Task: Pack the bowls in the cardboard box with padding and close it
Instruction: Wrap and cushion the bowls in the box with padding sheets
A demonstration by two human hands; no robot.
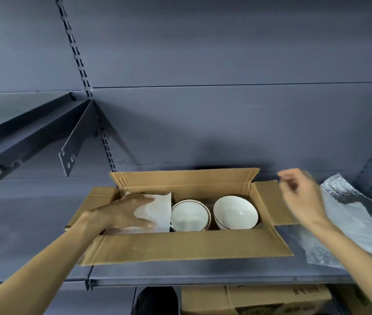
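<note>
Right, cardboard box: it sits on the grey shelf with all four flaps open, and I judge it light and stiff-walled but saggy once loaded, so I'd lift it from underneath, never by a flap.
Foam sheets: a loose pile lies on the shelf just right of the box; I read them as soft, nearly weightless and slippery, best pinched at an edge.
White padding sheet: it lies in the left end of the box, touching the nearer bowl stack; limp, it will want pressing down to stay put.
Stacked bowls: nested white bowls with a dark rim line stand mid-box; I take them for ceramic, heavy for their size, glossy and chip-prone, so I'd grasp them low round the wall.
Single bowl: tilted at the right end, unpadded on top.
Left hand: flat, fingers extended, pressing the padding sheet.
Right hand: blurred above the right flap, fingers loosely curled, apparently holding nothing.
</note>
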